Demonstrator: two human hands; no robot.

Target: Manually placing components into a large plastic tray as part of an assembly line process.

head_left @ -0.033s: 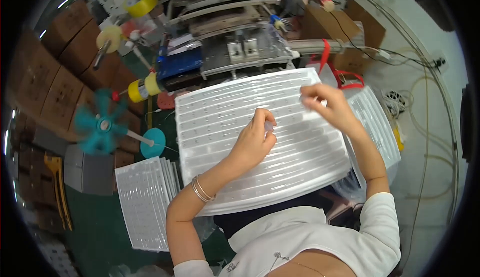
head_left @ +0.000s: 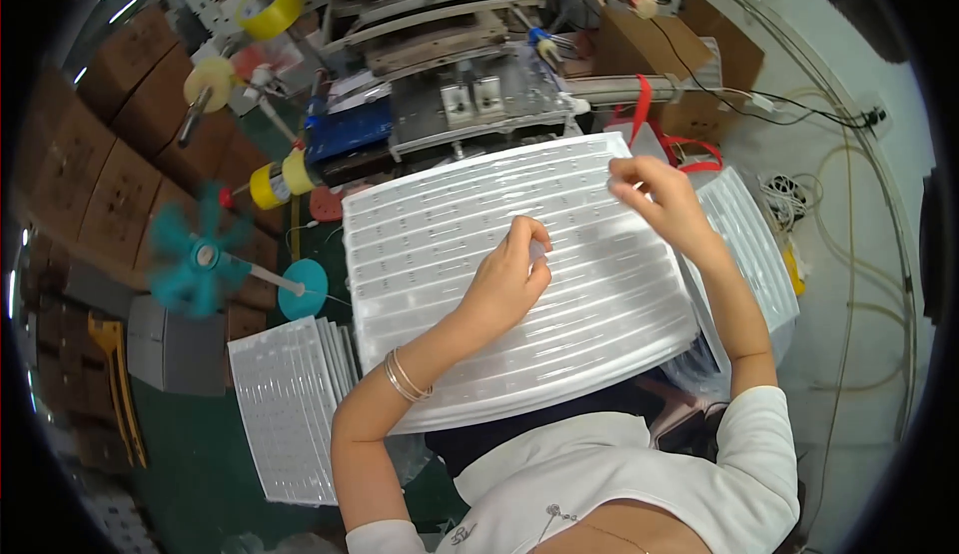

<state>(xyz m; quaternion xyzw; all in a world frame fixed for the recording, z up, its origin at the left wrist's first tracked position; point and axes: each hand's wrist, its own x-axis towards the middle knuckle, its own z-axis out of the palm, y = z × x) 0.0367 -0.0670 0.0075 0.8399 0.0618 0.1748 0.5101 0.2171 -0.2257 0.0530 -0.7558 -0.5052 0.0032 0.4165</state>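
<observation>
Something tiny is pinched by the left hand (head_left: 509,279) mid-tray; the right hand (head_left: 659,199) is curled, fingertips together, at the far right. The ribbed white plastic tray (head_left: 450,224) is laid directly underneath, rows running left-right.

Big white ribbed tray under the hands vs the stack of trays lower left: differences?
The large white ribbed plastic tray lies alone in front of the person, both hands on it; the stack of white ribbed trays sits untouched, fanned out. The large tray looks bigger and closer. Both are white and ribbed.
</observation>
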